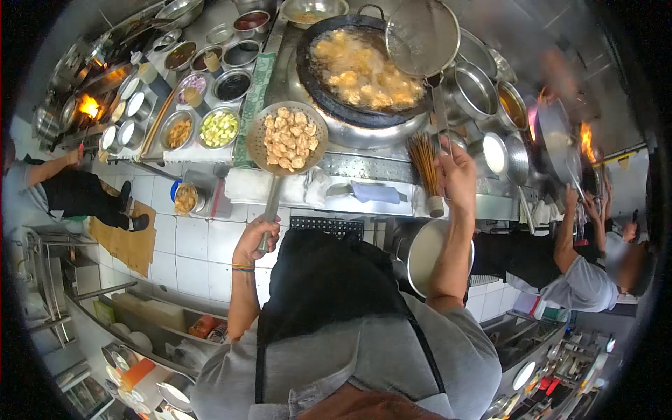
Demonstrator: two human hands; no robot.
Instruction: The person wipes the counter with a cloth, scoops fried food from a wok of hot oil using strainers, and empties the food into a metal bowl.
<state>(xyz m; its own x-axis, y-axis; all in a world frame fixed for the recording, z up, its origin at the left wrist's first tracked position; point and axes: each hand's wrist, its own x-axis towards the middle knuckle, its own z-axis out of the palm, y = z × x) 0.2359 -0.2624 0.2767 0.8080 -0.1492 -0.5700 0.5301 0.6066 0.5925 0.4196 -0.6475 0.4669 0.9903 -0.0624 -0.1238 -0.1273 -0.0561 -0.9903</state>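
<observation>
My left hand (257, 239) is closed round the handle of a perforated ladle (260, 162), whose bowl holds pale brown chunks of food (289, 137). In my right hand (456, 171) is the handle of a round mesh strainer (423, 36), held over the right side of a large black wok (306, 77). Bubbling oil fills the wok, with golden pieces (360, 70) frying in it. The ladle is to the left of the wok and below it in the view, apart from it. No food can be made out in the strainer.
A bamboo brush (424, 164) stands beside my right hand. Bowls of sauces and chopped cucumber (219, 128) are at the left. Metal pots (476, 89) sit at the right. Flames (588, 142) rise near co-workers on the right; another person (56, 185) works at the far left.
</observation>
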